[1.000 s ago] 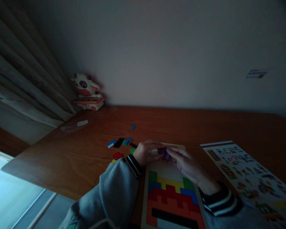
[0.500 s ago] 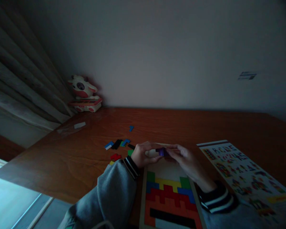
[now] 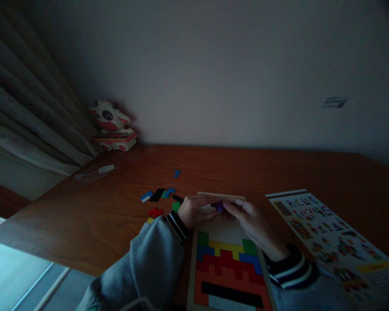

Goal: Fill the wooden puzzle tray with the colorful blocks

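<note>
A small purple puzzle piece (image 3: 218, 207) is pinched between the fingers of both hands, above the far part of a puzzle board. My left hand (image 3: 195, 211) closes on it from the left, and my right hand (image 3: 249, 220) grips it from the right; fingers partly cover its outline. Beneath them lies the wooden-framed puzzle board (image 3: 191, 283). Its near part is filled with coloured pieces: an orange group, a long black piece (image 3: 231, 295), red, blue, yellow (image 3: 225, 247) and green ones. The board's pale surface shows between these pieces and my hands.
Loose pieces, among them a red piece (image 3: 155, 212) and a black piece (image 3: 157, 195), lie left of the board. A printed pattern sheet (image 3: 327, 242) is on the right. A cow toy (image 3: 113, 125) stands at the back left, near a clear plastic wrapper (image 3: 95, 171).
The purple piece has turned slightly between my fingers, and my right fingers have shifted on it. The whole view has moved a little.
</note>
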### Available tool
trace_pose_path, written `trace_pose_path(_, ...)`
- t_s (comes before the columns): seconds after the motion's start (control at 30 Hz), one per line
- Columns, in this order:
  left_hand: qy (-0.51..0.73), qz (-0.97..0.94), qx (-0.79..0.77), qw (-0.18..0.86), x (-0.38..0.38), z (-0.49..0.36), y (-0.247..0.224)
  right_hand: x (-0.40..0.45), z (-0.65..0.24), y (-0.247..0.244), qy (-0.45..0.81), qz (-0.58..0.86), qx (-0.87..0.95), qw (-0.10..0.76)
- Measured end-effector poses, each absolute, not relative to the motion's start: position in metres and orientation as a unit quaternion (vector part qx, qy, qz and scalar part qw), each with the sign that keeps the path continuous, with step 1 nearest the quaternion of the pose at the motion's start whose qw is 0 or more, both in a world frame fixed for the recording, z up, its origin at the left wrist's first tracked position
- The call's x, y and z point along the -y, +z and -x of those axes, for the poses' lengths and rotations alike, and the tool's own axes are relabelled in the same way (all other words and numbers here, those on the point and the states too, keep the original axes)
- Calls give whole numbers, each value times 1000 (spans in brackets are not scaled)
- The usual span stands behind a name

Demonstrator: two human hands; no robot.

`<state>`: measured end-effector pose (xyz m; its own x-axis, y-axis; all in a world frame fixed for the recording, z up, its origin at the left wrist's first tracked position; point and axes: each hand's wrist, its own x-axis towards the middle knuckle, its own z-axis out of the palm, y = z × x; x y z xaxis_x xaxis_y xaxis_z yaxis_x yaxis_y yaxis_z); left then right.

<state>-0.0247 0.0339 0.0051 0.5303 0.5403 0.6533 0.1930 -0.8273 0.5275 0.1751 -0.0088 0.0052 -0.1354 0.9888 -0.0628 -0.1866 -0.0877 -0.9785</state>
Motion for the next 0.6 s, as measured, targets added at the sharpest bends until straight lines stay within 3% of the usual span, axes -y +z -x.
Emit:
trace_pose_path(0.4, 466, -848, -191, 165, -27, 21, 12, 10, -173, 7, 654, 403, 371, 521)
trace_pose_path(0.6, 467, -852, -145, 185, -26, 23, 14, 15, -178, 12, 736, 357, 359, 449)
